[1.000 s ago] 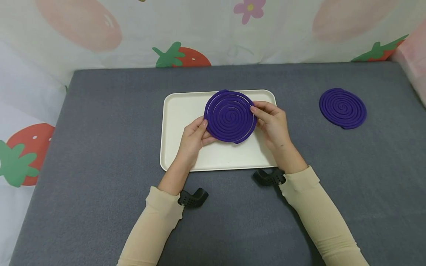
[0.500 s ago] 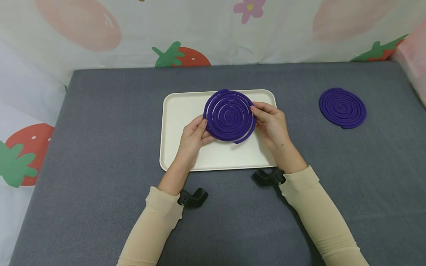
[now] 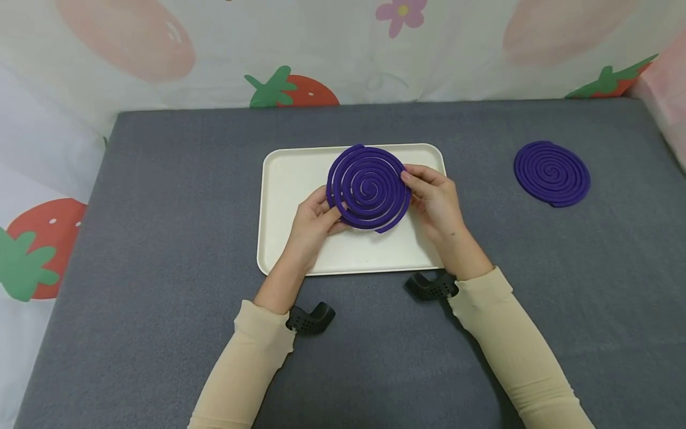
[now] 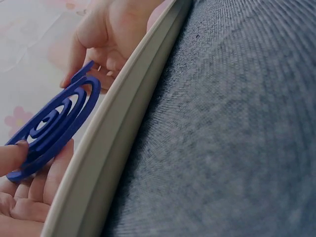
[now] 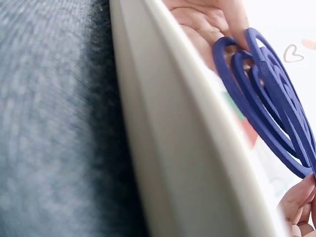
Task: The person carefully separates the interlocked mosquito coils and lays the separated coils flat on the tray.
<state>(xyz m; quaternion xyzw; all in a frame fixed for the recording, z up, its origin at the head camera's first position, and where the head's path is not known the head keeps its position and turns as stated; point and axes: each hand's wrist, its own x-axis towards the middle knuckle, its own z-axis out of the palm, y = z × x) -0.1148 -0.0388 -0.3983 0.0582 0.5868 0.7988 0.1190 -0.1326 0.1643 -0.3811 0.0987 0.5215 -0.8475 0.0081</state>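
Your left hand (image 3: 312,223) and right hand (image 3: 438,205) pinch opposite edges of the purple spiral (image 3: 370,189), probably to steady its seemingly bendy, gapped coils above the smooth, rounded cream tray (image 3: 284,238). Beyond your right hand, a tighter spiral (image 3: 552,174) lies flat on the woven grey cloth (image 3: 161,238).

The wide stretch of tabletop (image 3: 161,208) left of the tray (image 3: 289,179) leaves free room to pass, as does the strip between the right hand (image 3: 439,202) and the lying mat (image 3: 552,174). Over the tray's middle the held mat (image 3: 370,187) blocks the way, with the left hand (image 3: 312,223) and right hand at its two sides. The tray's raised rim (image 4: 118,113) makes a low wall. Between the sleeves (image 3: 243,363) a lane of tabletop leads to the tray's near edge, narrowed by two black wrist cameras (image 3: 311,320) jutting inward. A curtain (image 3: 354,53) bounds the far side.
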